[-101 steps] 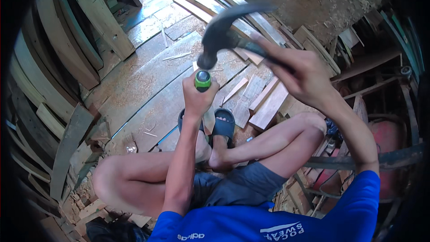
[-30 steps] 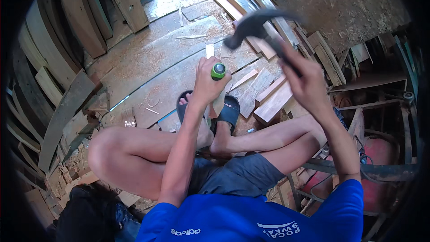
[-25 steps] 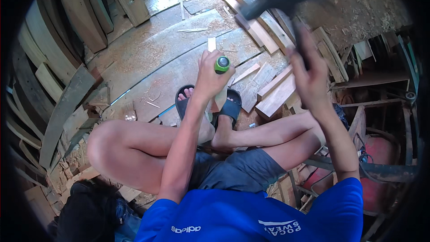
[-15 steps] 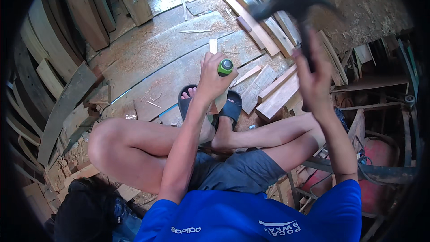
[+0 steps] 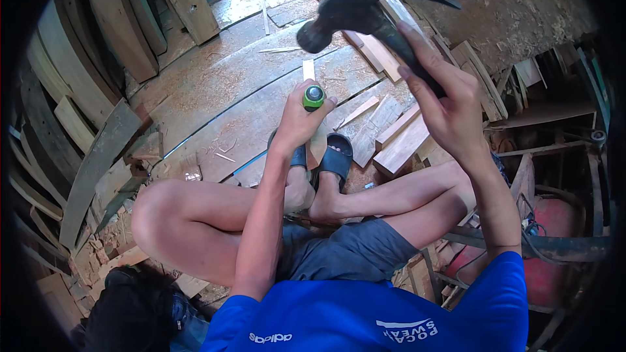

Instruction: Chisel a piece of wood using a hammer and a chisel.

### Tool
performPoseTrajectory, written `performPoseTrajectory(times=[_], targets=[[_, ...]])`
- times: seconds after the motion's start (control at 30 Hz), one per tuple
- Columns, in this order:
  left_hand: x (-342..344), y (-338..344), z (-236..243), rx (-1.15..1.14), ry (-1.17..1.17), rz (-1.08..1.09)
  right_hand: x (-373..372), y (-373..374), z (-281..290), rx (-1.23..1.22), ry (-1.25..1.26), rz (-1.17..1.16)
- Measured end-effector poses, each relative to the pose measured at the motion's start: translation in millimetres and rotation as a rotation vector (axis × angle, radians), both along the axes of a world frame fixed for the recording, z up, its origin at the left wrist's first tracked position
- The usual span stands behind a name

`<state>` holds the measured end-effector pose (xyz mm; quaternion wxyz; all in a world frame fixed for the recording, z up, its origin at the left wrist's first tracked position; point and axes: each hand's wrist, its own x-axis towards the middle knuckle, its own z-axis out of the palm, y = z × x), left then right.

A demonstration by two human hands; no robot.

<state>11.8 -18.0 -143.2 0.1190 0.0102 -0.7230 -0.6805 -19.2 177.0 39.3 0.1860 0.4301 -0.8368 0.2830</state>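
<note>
My right hand is closed around the dark handle of a claw hammer, raised high on the right. The hammer's round face points left and its claw points right. Between my feet, my left hand grips a chisel by its green handle, whose metal-capped end faces up. The chisel's blade is hidden below the hand. Under that hand runs a pale narrow piece of wood; its far end shows past my knuckles, and its near part lies between my sandalled feet.
Loose boards lie to the right of my feet, and long planks stretch beyond them. Curved timbers stand along the left. Shavings cover the plank floor. A metal frame with red parts stands at the lower right.
The hammer has swung left and closer to view, and its head is sharper now. My left hand and the chisel have shifted slightly left, still gripped.
</note>
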Motion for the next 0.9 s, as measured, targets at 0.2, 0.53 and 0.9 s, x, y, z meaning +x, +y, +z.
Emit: performPoseTrajectory(times=[0.2, 0.53, 0.9], targets=[[0.1, 8.0, 9.2, 0.021, 0.011, -0.041, -1.0, 0.8, -18.8, -0.089, -0.141, 0.082], [-2.2, 5.3, -17.0, 0.301, 0.120, 0.232, 43.9, -6.0, -133.4, -0.515, -1.217, -0.331], [-9.3, 10.9, -19.0, 0.338, 0.121, 0.240, 9.8, 0.7, -78.0, -0.176, -0.536, -0.061]])
